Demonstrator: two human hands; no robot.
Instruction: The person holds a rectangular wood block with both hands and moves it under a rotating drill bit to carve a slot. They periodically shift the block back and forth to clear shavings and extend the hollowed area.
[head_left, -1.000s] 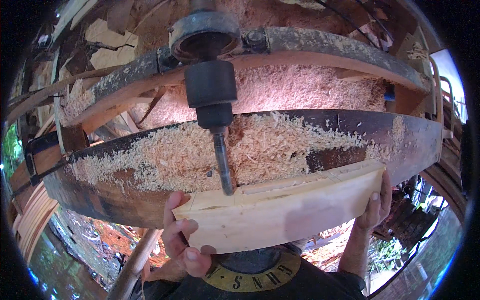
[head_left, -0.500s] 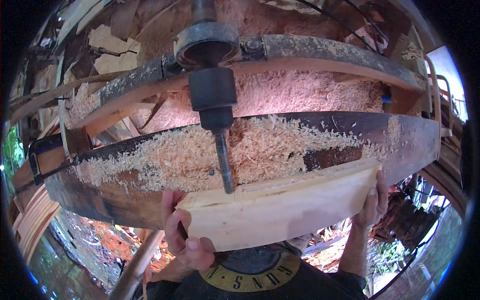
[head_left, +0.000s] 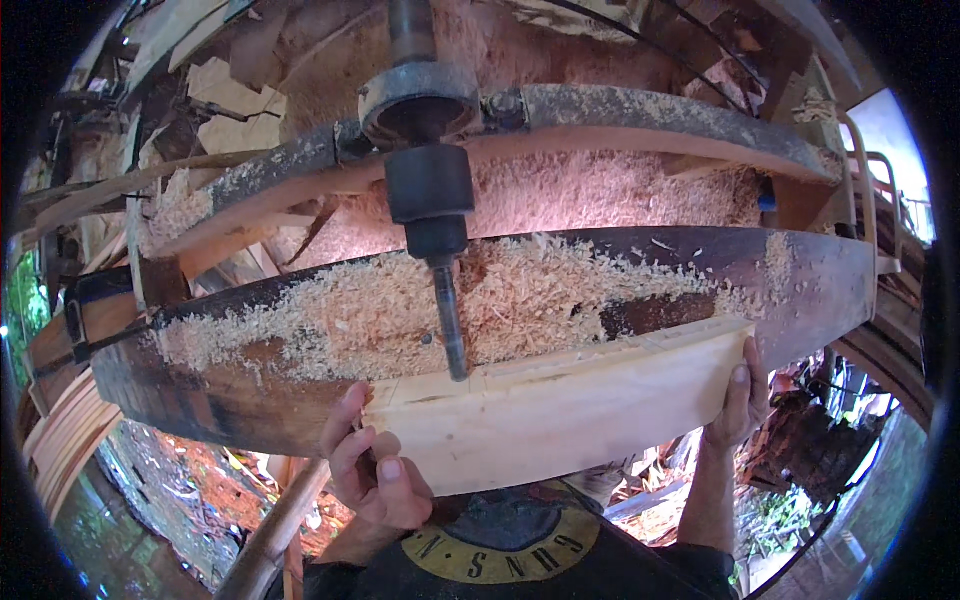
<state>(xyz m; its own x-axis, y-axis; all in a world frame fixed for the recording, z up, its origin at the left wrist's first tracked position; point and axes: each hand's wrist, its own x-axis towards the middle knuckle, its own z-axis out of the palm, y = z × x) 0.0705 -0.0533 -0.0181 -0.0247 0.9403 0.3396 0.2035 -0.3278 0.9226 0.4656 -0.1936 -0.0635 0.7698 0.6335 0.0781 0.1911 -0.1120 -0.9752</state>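
A pale wooden board (head_left: pixel 560 415) is held on edge against the near side of the worktable, its narrow upper edge facing up. My left hand (head_left: pixel 385 475) grips its left end, fingers bent round the end and thumb on the near face. At the right end my right hand (head_left: pixel 741 400) holds on, thumb on the near face. Above the board's upper edge, left of its middle, comes down a drill bit (head_left: pixel 450 320) in a dark chuck (head_left: pixel 428 185). The bit's tip is at that edge; I cannot tell whether it touches the wood.
Wood shavings (head_left: pixel 400 310) heap over the dark wooden worktable (head_left: pixel 230 405). Behind it runs a beam (head_left: pixel 670 115) dusted with shavings, with more shavings piled beyond. A round pole (head_left: pixel 275 530) slants up at lower left. Stacked strips (head_left: pixel 75 430) lie at the far left.
The view has shifted slightly. My left fingers have moved a little at the board's end. Both hands keep their hold, and the bit stays at the board's upper edge.
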